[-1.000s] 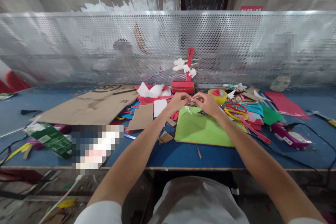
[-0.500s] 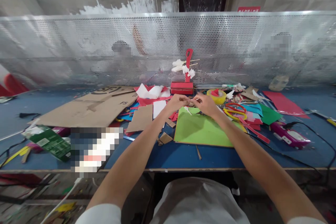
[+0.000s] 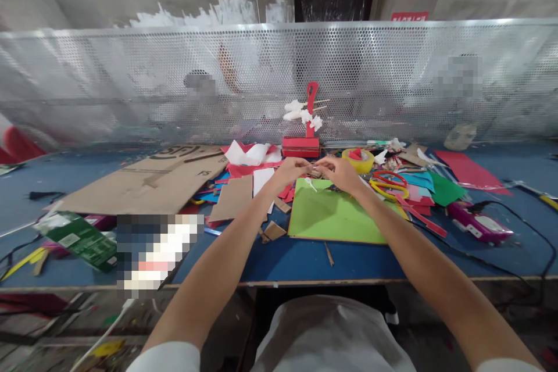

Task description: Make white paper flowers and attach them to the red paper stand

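My left hand [image 3: 294,170] and my right hand [image 3: 337,172] meet fingertip to fingertip above the back edge of a light green sheet [image 3: 335,218]. Both are closed in a pinch around a small white piece [image 3: 314,168], which looks like paper or tissue and is mostly hidden by the fingers. Just below them, a twisted white scrap [image 3: 311,184] lies on the green sheet. Behind the hands stands a red box [image 3: 300,146] with a red looped upright [image 3: 311,107]. White crumpled tufts [image 3: 305,115] and thin sticks are fixed to that upright.
Yellow tape [image 3: 362,161] and scissors with red and yellow handles [image 3: 390,187] lie right of my hands. Flat cardboard [image 3: 143,183], a green box [image 3: 81,242] and paper scraps are at left. A purple device [image 3: 479,224] with a black cable sits right. A perforated metal screen [image 3: 261,70] closes the back.
My hands stay together, fingers shifting slightly on the small white piece. The whole view has drifted a little, with the scene moving left and down. Nothing else has moved on the table.
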A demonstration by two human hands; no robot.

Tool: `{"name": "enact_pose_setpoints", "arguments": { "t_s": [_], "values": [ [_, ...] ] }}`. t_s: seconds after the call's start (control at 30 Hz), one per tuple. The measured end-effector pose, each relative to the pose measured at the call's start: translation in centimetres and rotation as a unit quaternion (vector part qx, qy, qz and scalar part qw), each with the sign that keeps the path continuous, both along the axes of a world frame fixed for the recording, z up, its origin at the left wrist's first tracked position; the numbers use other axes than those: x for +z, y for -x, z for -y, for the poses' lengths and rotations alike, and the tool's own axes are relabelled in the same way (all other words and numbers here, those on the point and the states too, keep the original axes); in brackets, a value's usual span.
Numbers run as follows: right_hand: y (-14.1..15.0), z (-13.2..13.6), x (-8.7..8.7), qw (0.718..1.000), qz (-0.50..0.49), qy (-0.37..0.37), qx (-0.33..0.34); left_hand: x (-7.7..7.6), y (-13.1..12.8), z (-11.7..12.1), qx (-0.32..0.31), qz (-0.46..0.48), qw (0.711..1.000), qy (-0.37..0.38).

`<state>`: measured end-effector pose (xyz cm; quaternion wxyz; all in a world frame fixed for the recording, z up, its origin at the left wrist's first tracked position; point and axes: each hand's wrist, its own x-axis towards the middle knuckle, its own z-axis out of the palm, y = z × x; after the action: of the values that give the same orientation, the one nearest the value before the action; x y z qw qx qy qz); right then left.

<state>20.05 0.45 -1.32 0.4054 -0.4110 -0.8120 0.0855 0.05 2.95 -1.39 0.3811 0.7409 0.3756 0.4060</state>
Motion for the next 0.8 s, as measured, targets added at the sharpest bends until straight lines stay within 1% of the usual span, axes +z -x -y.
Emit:
{"name": "enact_pose_setpoints", "arguments": {
  "t_s": [0.1,0.17,0.27,0.33,0.47,0.53,0.57,0.63,0.73,0.8],
  "values": [
    [0.0,0.0,0.0,0.999,-0.043,0.006,-0.011,-0.1,0.2,-0.3,0.006,0.014,1.0,0.008],
    [0.0,0.0,0.1,0.999,-0.039,0.007,-0.022,-0.2,0.3,-0.5,0.006,0.013,1.0,0.009],
    [0.1,-0.1,0.1,0.999,0.001,0.001,-0.046,-0.4,0.3,-0.9,-0.001,0.01,1.0,0.007],
    [0.1,-0.2,0.1,0.996,0.035,-0.006,-0.076,-0.5,0.2,-1.0,-0.009,0.012,1.0,0.008],
    [0.2,-0.4,-0.2,0.983,0.101,-0.029,-0.147,-0.5,0.1,-0.9,-0.032,0.016,0.999,0.008],
    [0.2,-0.5,-0.3,0.98,0.118,-0.039,-0.157,-0.4,0.2,-0.8,-0.039,0.016,0.999,0.007],
    [0.2,-0.5,-0.3,0.981,0.119,-0.039,-0.151,-0.4,0.2,-0.8,-0.038,0.015,0.999,0.006],
    [0.1,-0.3,-0.3,0.987,0.103,-0.031,-0.116,-0.4,0.4,-0.8,-0.03,0.01,0.999,0.005],
    [0.0,-0.2,-0.2,0.998,0.041,-0.017,-0.043,-0.4,0.8,-1.0,-0.009,0.0,1.0,0.0],
    [0.0,-0.2,-0.2,1.0,0.001,-0.015,-0.022,-0.5,1.1,-1.3,0.008,-0.01,1.0,-0.002]
  ]
}}
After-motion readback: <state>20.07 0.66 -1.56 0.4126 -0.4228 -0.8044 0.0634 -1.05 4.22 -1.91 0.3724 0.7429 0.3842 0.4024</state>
